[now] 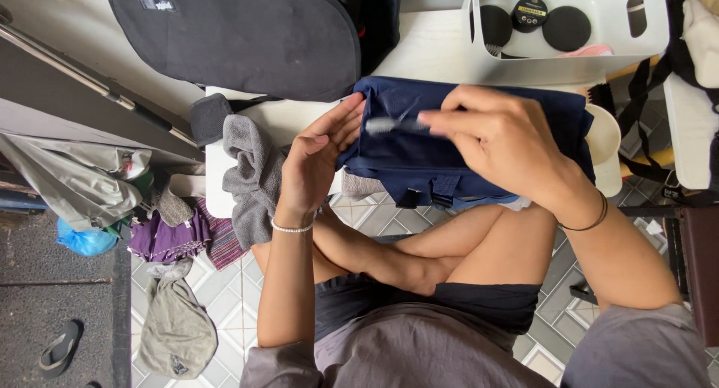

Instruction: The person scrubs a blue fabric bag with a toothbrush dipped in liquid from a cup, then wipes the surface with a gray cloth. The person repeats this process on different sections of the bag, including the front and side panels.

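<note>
A navy blue fabric bag (419,159) lies on the edge of a low white table (419,55) above my crossed legs. My left hand (318,159) presses flat against the bag's left end, fingers together. My right hand (498,144) rests on top of the bag and pinches a thin grey stick-like tool (397,124) that lies across the fabric. What kind of tool it is cannot be told because of blur.
A grey towel (251,178) hangs off the table's left edge. A large black backpack (247,32) lies at the back. A white bin (569,21) holds round black pads and a tin. Clothes and a sandal (60,347) lie on the tiled floor at left.
</note>
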